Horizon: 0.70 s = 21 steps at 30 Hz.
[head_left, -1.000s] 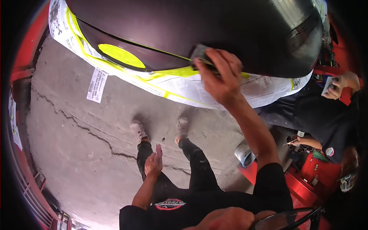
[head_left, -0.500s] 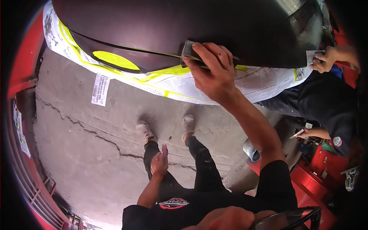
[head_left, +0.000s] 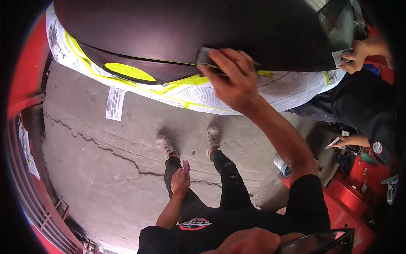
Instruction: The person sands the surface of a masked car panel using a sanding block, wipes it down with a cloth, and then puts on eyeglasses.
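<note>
My right hand [head_left: 237, 78] is closed around a grey sanding block [head_left: 204, 56], pressed to the lower edge of a dark, dull car panel [head_left: 148, 29]. Part of the block is hidden behind my fingers. Below that edge, yellow masking tape [head_left: 182, 83] and newspaper [head_left: 292, 91] cover the neighbouring part. A yellow-taped oval [head_left: 130, 72] lies to the left of the block. My left hand [head_left: 180, 181] hangs low near my leg, closed on a small, flat pinkish piece [head_left: 186, 165] whose kind I cannot make out.
At the right, a co-worker's hand [head_left: 358, 56] holds a grey sheet [head_left: 339, 56] against the panel; their other hand [head_left: 347, 141] grips a thin pale item. Red cabinets [head_left: 351, 201] with tools stand lower right. The concrete floor [head_left: 97, 178] is cracked. Red metal bars [head_left: 42, 211] line the left.
My right hand and the block have shifted slightly left along the panel edge. The co-worker's sheet has moved left and a little up. My view has shifted slightly; my left hand stays low.
</note>
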{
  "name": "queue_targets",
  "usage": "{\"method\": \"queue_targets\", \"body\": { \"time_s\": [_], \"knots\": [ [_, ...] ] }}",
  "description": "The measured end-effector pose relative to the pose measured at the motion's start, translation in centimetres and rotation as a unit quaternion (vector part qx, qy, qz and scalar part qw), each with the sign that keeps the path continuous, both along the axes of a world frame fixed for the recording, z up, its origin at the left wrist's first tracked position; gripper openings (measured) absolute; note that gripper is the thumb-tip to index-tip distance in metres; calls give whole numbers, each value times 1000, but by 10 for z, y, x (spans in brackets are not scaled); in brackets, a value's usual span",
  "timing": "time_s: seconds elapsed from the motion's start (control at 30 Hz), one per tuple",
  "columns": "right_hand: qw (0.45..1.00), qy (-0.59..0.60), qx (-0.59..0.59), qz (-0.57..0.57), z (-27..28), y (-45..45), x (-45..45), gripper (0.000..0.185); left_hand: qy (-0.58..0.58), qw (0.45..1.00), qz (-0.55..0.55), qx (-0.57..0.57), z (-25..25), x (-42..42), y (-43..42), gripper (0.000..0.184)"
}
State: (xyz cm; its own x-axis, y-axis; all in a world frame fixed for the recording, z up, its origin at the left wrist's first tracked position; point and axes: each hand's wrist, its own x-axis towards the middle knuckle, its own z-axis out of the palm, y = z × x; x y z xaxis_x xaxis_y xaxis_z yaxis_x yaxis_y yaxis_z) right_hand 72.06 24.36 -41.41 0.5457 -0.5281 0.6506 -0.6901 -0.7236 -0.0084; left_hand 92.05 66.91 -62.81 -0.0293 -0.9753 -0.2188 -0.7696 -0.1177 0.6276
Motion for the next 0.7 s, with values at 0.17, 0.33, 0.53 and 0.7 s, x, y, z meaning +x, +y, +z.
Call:
{"method": "queue_targets", "body": {
  "time_s": [0.17, 0.33, 0.53, 0.7],
  "knots": [
    [999, 17, -21, -47, -4, 14, -30, 16, -6, 1000, -15, 22, -3, 8, 11, 21],
    [1000, 15, 0, -4, 1, 0, 1, 19, 6, 999, -7, 40, -3, 2, 11, 23],
    [998, -8, 19, -57, 1, 7, -6, 19, 4, 999, -24, 45, 2, 11, 4, 19],
    [999, 21, -4, -39, -7, 5, -17, 35, 4, 999, -9, 38, -1, 12, -1, 19]
  ]
}}
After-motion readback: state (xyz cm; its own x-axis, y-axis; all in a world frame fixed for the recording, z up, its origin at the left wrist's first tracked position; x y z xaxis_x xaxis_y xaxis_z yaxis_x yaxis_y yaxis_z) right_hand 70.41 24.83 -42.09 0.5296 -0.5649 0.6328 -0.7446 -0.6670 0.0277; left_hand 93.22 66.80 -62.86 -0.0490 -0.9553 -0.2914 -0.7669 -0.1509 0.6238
